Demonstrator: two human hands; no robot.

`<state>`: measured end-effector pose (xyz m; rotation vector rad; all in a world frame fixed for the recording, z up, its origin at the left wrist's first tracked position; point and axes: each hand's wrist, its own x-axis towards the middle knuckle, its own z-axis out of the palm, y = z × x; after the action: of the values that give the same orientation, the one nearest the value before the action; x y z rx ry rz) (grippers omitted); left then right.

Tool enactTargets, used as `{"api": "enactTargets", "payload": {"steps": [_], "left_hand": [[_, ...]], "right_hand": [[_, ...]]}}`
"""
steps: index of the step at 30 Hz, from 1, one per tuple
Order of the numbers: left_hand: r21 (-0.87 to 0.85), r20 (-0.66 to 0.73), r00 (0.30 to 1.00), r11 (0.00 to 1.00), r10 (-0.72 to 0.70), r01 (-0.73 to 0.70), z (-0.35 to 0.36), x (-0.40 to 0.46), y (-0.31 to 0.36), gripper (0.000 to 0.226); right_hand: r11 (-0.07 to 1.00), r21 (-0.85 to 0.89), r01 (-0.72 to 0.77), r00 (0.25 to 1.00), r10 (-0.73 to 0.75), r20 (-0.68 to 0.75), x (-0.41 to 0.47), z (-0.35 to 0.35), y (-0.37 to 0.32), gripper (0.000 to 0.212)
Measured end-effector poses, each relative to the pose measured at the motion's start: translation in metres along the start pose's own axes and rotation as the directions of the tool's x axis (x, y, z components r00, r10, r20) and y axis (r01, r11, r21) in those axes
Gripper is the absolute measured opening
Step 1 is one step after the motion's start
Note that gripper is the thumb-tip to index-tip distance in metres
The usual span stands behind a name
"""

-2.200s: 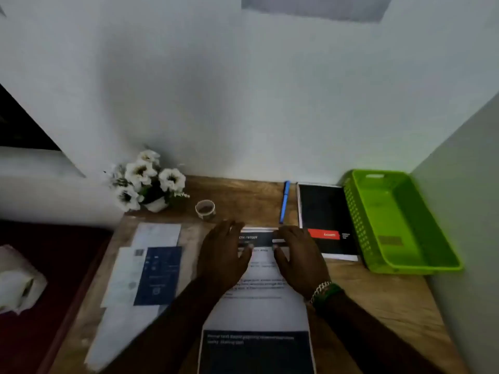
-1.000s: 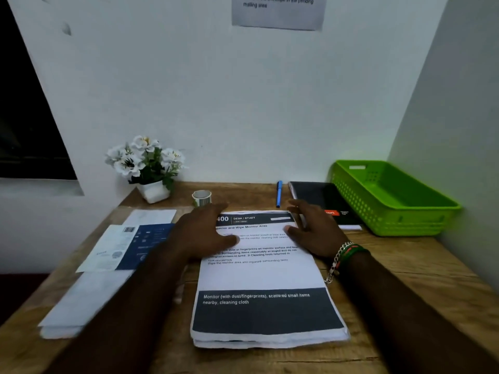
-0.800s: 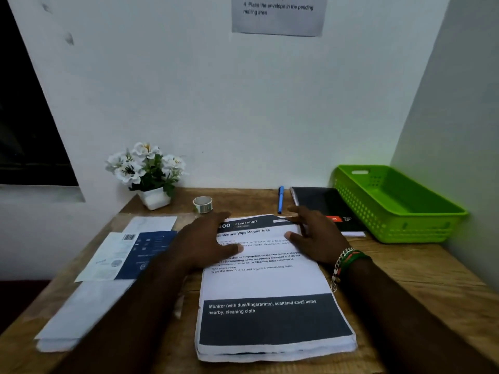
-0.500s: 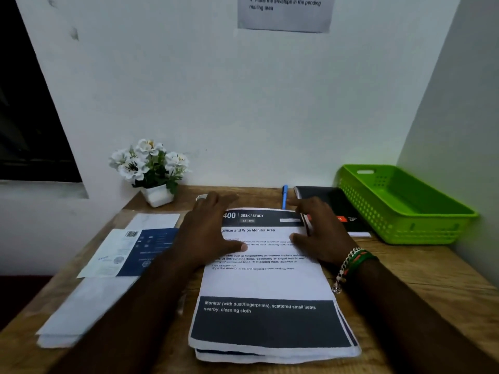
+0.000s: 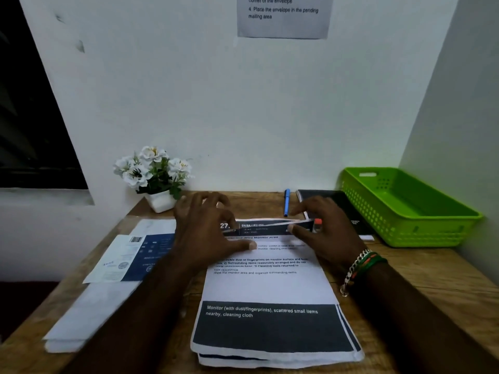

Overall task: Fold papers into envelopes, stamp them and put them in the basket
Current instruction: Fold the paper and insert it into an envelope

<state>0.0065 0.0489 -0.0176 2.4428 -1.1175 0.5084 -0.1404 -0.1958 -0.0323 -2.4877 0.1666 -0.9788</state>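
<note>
Fingers [image 5: 229,220] of both hands pinched top sheet's [image 5: 266,282] far edge, raised off paper stack [image 5: 278,354] mid-desk [image 5: 432,282]. Header read "DESK / STUDY". Green basket [image 5: 399,211] sat far right.

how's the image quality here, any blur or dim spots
Head view: dim overall with a bluish cast; left hand and right hand are motion-blurred at the fingertips; the white printed paper stack reads sharply; the bright green plastic basket looks oversaturated; wide-angle bending tilts the walls.

one head-worn view looks forward and down over the wooden desk [image 5: 421,276], close, facing the far white wall [image 5: 243,103].
</note>
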Motion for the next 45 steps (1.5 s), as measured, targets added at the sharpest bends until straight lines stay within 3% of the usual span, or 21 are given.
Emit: {"api": "enactTargets", "payload": {"steps": [4,7,9,11,15,20,28,31,36,41,45], "left_hand": [[-0.145,0.013,1.000,0.989,-0.011,0.013,0.002,0.002,0.004,0.077],[-0.228,0.111,0.994,0.974,0.024,0.002,0.005,-0.001,0.008,0.049],[-0.207,0.222,0.974,0.978,0.052,-0.005,0.008,-0.004,0.011,0.023],[-0.199,0.291,0.955,0.980,0.055,0.004,0.009,-0.007,0.012,0.012],[-0.194,0.293,0.954,0.981,0.061,-0.003,0.010,-0.008,0.014,0.019],[-0.247,0.296,0.951,0.969,0.088,-0.013,0.021,-0.006,0.019,0.021],[-0.320,0.288,0.957,0.945,0.030,0.067,0.031,-0.006,0.012,0.019],[-0.318,0.286,0.957,0.946,0.038,0.057,0.028,-0.005,0.013,0.019],[-0.251,0.284,0.957,0.968,0.060,0.014,0.024,-0.003,0.025,0.021],[-0.233,0.284,0.954,0.972,0.099,-0.032,0.027,-0.005,0.036,0.022],[-0.182,0.282,0.959,0.979,-0.033,0.087,0.017,-0.003,0.023,0.015]], "right_hand": [[0.995,0.097,-0.013,1.000,0.013,0.000,-0.001,-0.003,-0.007,0.034],[0.986,0.132,-0.101,0.988,0.084,0.134,-0.001,-0.005,-0.013,0.041],[0.991,-0.002,-0.136,0.953,0.131,0.273,-0.002,-0.003,-0.012,0.031],[0.985,-0.098,-0.140,0.920,0.166,0.354,-0.004,-0.001,-0.010,0.015],[0.996,-0.078,-0.048,0.948,0.071,0.311,-0.006,0.007,-0.018,0.006],[0.995,-0.068,0.071,0.903,-0.035,0.428,-0.009,0.031,-0.040,0.020],[0.949,-0.289,-0.128,0.916,0.225,0.333,-0.004,-0.003,-0.021,0.013],[0.933,-0.350,-0.089,0.933,0.201,0.298,-0.003,-0.004,-0.020,0.013],[0.986,-0.167,0.031,0.925,0.035,0.379,-0.008,0.020,-0.034,0.017],[0.993,-0.119,0.018,0.918,0.031,0.396,-0.006,0.025,-0.029,0.017],[0.996,-0.085,0.016,0.924,0.018,0.382,-0.009,0.024,-0.025,0.015]]}}
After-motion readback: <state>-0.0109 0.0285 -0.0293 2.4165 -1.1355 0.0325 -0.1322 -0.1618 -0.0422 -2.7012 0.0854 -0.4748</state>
